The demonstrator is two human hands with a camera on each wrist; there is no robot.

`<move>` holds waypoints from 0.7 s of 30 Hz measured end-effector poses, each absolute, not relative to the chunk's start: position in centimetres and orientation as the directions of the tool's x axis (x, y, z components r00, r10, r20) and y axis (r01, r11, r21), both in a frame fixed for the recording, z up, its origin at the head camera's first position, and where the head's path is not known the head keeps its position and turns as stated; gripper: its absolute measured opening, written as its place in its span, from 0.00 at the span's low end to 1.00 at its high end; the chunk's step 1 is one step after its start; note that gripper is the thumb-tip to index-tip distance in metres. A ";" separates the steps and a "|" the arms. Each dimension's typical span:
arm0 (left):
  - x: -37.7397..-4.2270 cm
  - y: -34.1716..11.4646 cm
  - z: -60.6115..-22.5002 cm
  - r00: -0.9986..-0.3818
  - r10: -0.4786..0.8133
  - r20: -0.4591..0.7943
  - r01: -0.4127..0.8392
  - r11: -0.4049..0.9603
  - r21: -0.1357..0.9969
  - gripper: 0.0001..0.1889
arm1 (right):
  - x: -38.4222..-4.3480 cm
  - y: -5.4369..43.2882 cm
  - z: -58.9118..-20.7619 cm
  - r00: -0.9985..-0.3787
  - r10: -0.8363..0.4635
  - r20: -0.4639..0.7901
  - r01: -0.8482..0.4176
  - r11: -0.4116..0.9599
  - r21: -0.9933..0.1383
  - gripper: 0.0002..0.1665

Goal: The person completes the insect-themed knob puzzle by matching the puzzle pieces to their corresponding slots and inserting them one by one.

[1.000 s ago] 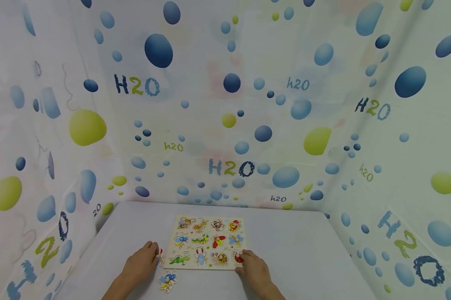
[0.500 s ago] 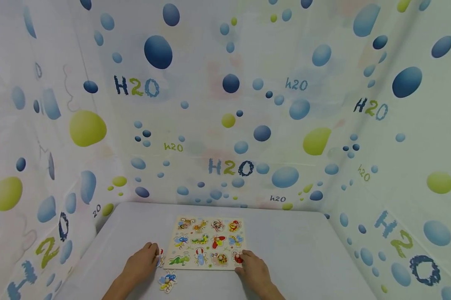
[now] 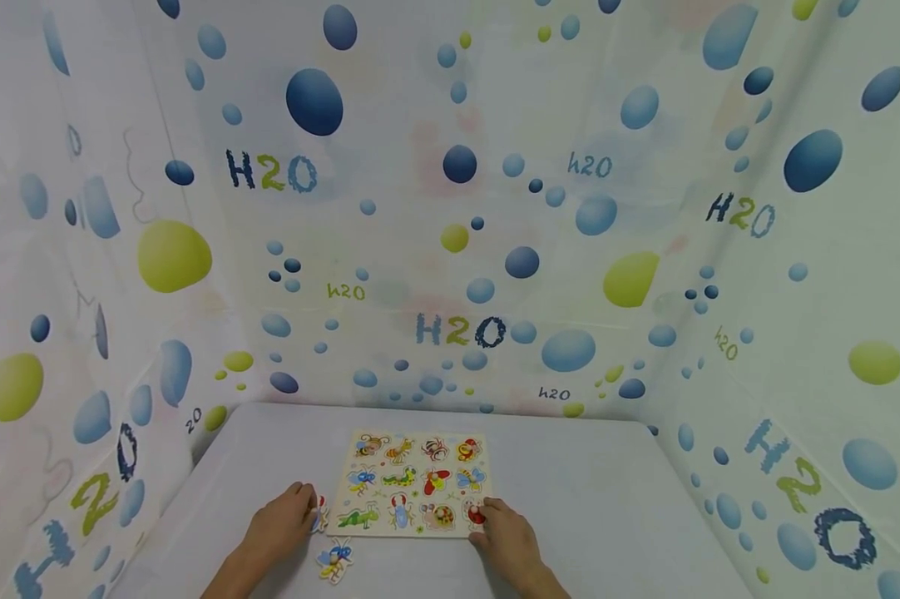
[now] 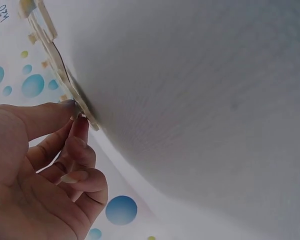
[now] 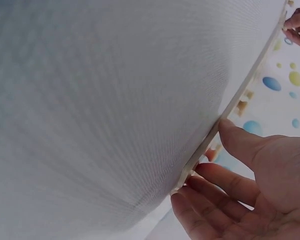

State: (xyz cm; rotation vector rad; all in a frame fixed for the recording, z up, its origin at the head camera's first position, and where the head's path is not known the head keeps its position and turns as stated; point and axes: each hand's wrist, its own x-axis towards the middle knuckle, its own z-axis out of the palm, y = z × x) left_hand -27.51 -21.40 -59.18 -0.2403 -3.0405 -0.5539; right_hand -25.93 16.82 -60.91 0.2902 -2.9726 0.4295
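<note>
A pale wooden puzzle board (image 3: 378, 505) with rows of insect pieces lies on the table in the head view. Left of its near corner, my left hand (image 3: 281, 520) pinches a small puzzle piece with red on it (image 3: 321, 514), partly hidden by the fingers. In the left wrist view, thumb and index finger (image 4: 81, 129) meet at the thin wooden edge. My right hand (image 3: 511, 541) grips the board's near right corner, beside a red ladybug piece (image 3: 474, 514). Its thumb (image 5: 235, 137) presses one edge in the right wrist view, while the fingers touch round the corner.
A loose blue-and-yellow insect piece (image 3: 334, 561) lies on the white table (image 3: 585, 499) in front of the board's left corner. Behind and at both sides stand white sheets (image 3: 390, 249) printed with blue and green bubbles.
Both hands, the board and the pieces stay where they were. Only the head view has shifted very slightly.
</note>
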 end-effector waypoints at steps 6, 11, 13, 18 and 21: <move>-27.5 -21.5 -59.0 -0.985 0.146 0.088 0.168 0.927 0.336 0.08 | -26.0 16.8 -60.9 -0.972 -0.176 0.153 -0.211 0.944 -0.253 0.28; -27.6 -21.1 -58.8 -0.983 0.151 0.102 0.176 0.929 0.325 0.08 | -25.9 16.9 -60.9 -0.970 -0.178 0.166 -0.216 0.944 -0.248 0.28; -27.5 -20.9 -58.6 -0.983 0.152 0.103 0.178 0.927 0.329 0.08 | -25.9 16.9 -60.9 -0.971 -0.175 0.162 -0.212 0.944 -0.252 0.28; -27.4 -20.4 -57.9 -0.982 0.157 0.107 0.184 0.921 0.343 0.08 | -26.0 16.8 -60.8 -0.978 -0.164 0.132 -0.194 0.944 -0.268 0.28; -27.4 -20.1 -57.5 -0.979 0.168 0.116 0.199 0.916 0.349 0.08 | -26.1 16.7 -60.8 -0.981 -0.155 0.118 -0.183 0.941 -0.284 0.27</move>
